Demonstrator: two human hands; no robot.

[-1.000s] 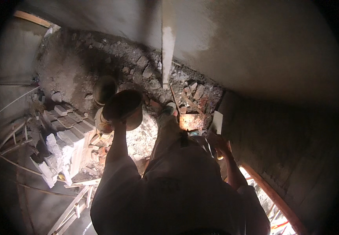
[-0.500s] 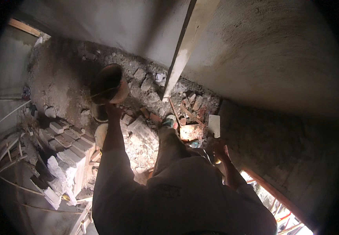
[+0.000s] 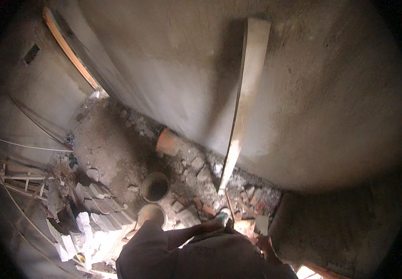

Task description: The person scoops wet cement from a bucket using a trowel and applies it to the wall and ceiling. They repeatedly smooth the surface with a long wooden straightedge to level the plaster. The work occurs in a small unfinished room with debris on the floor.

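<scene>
My right hand, low in the view, grips a trowel with a pale rectangular blade; its handle is mostly hidden by the fingers. My left forearm bends across the front of my body. The left hand at its end is dark and close to my shoe, so its fingers cannot be made out. An orange-rimmed bucket lies tipped at the foot of the wall, away from both hands. Nearer to me stand a dark bucket and a lighter bucket.
A long board leans on the plastered wall. Broken bricks and rubble lie along its foot. Stacked blocks stand at the left, near a wooden frame and loose cables. An orange-brown strip edges the far-left wall.
The bucket has left my left hand and is now by the wall. My left arm has drawn back across my body. The view has tilted up toward the wall; the right hand keeps the trowel.
</scene>
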